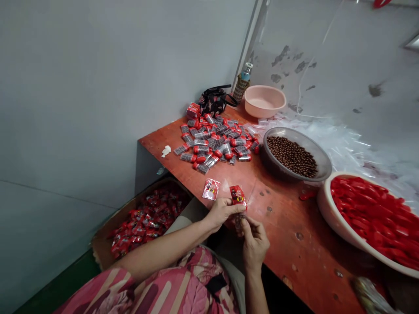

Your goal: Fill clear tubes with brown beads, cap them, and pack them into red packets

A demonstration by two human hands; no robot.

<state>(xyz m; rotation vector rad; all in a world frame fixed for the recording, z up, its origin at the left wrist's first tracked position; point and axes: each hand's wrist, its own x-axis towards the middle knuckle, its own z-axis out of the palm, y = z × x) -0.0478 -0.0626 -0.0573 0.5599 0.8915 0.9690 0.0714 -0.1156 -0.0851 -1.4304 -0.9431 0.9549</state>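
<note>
My left hand (222, 213) and my right hand (255, 244) pinch a small red-labelled packet (238, 196) above the orange-red wooden table (288, 231). Its clear lower part (239, 222) is partly hidden by my fingers. A loose red label (211, 189) lies just beyond my left hand. Farther back is a heap of filled red-and-clear packets (209, 141). To the right, a grey bowl (322, 159) holds brown beads (291, 156), and a white basin (324, 213) is full of glossy red pieces (369, 209).
A cardboard box (98, 248) of red packets stands below the table's left edge. A pink basin (263, 101), a black bag (214, 100) and a bottle (246, 72) stand in the far corner. Clear plastic (337, 146) lies along the wall (353, 56).
</note>
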